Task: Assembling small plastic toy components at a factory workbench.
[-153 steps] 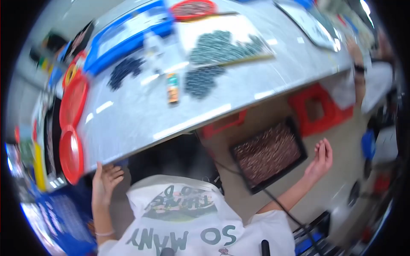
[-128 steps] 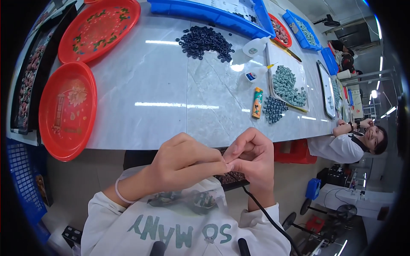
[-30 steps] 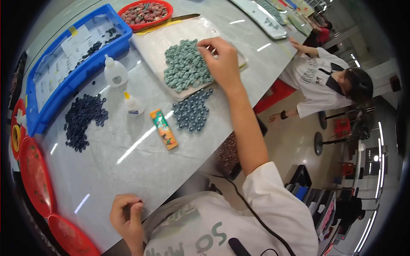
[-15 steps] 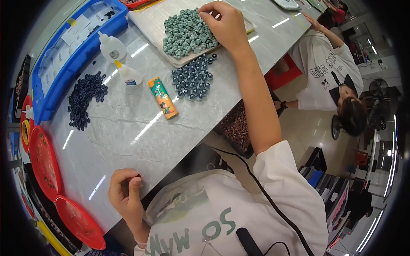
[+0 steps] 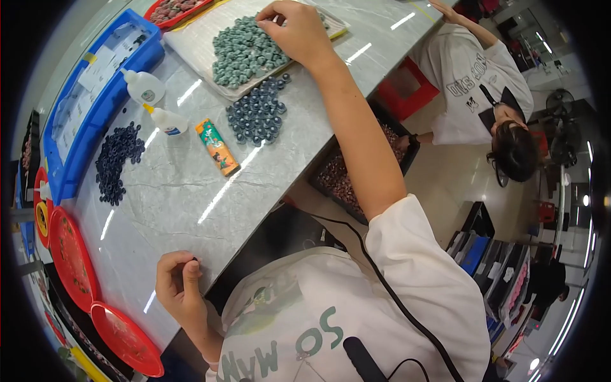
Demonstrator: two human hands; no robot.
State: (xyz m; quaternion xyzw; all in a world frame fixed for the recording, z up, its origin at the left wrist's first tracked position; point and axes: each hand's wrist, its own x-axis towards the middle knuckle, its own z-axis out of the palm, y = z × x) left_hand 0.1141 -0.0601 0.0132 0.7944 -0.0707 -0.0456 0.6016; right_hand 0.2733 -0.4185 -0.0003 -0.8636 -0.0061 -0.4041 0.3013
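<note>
My right hand (image 5: 294, 33) reaches over the heap of small green stone-like pieces (image 5: 245, 57) on a pale padded tray (image 5: 191, 43). Its thumb and forefinger pinch together at the heap's edge; whatever is between them is too small to make out. Close to the table's near edge, my left hand (image 5: 180, 288) is curled, with a small dark piece at its thumb and fingertips. In front of the tray lies a cluster of shiny blue-grey beads (image 5: 256, 116). Further left is a pile of small dark blue rings (image 5: 118, 159).
Two white squeeze bottles (image 5: 144, 87) and an orange-green packet (image 5: 217, 147) are mid-table. A blue bin (image 5: 102, 95) and red trays (image 5: 71, 258) line the left side. Below the right edge are a crate of brownish pieces (image 5: 331, 175), a red stool (image 5: 407, 89) and a seated person (image 5: 474, 83).
The view has shifted, so the table things appear further left. My right hand stays pinched over the green heap, and my left hand stays curled by the near edge.
</note>
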